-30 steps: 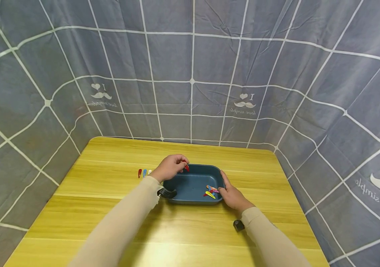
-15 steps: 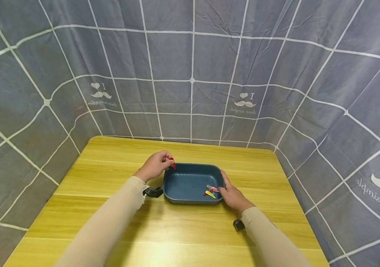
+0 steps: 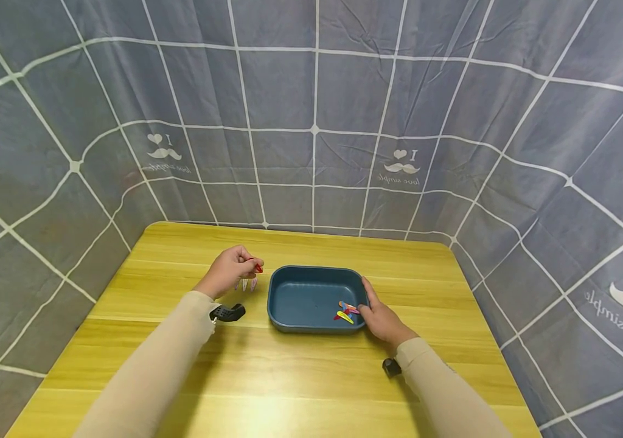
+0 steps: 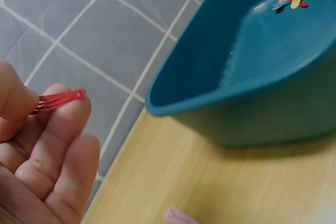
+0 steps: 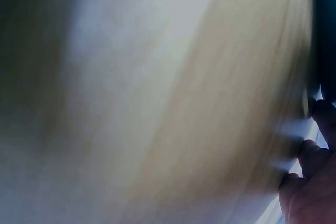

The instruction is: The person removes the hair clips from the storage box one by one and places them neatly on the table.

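My left hand (image 3: 229, 269) pinches a red snap hair clip (image 4: 59, 100) between thumb and fingertips, above the table left of the blue plastic basin (image 3: 311, 330). Below that hand, a few pale hair clips (image 3: 254, 285) lie on the table; the left wrist view catches the end of a pink clip (image 4: 180, 215). My right hand (image 3: 382, 319) grips the basin's right side, thumb over the rim and fingers along the outer wall. Several coloured clips, among them a yellow clip (image 3: 345, 317), lie in the basin's near right corner. The right wrist view is mostly blurred, with fingers (image 5: 311, 163) at its right edge.
The wooden table (image 3: 267, 377) meets a grey curtain with white grid lines (image 3: 284, 152) at its back and sides. A black wrist strap (image 3: 227, 313) juts from the left sleeve, close to the table, left of the basin.
The left hand has moved left from over the basin's far left rim, carrying the red hair clip, to above the clips on the table. The right hand and the basin stay put.
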Demonstrator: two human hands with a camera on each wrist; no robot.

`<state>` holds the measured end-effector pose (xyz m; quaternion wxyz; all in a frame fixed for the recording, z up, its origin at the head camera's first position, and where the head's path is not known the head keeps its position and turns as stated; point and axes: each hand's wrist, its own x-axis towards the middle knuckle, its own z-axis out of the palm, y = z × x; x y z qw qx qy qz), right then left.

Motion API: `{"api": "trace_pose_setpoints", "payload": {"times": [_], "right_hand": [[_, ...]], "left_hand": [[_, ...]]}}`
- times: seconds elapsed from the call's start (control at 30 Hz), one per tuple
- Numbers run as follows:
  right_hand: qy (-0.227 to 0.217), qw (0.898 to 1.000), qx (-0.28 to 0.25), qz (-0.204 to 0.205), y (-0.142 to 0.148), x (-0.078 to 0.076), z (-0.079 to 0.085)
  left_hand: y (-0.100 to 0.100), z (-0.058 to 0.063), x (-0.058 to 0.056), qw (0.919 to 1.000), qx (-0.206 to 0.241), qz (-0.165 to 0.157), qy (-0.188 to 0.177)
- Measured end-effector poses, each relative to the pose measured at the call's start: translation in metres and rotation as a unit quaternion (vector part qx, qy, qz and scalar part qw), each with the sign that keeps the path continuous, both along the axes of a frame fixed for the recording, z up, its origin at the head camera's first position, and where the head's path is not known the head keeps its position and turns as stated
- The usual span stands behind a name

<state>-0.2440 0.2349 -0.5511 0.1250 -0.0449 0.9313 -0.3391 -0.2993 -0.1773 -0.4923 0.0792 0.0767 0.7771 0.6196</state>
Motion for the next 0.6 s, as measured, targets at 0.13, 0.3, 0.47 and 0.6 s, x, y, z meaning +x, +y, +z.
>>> {"api": "trace_pose_setpoints", "payload": {"times": [0.13,0.3,0.47,0.6], "right_hand": [[-0.006,1.0,-0.003,-0.005,0.0,0.0,0.001],[0.0,1.0,-0.002,-0.004,-0.001,0.0,0.002],[0.007,1.0,-0.003,0.002,0.0,0.001,0.003],[0.01,1.0,-0.003,0.005,0.0,0.001,0.002]], "left_hand": [[-0.012,-0.002,0.002,0.9998,0.001,0.018,-0.003],[-0.027,-0.005,0.006,0.9994,-0.009,0.034,0.005],[-0.041,-0.011,0.008,0.9987,-0.013,0.05,0.006],[-0.052,-0.016,0.01,0.9958,-0.051,0.076,0.013]]}}
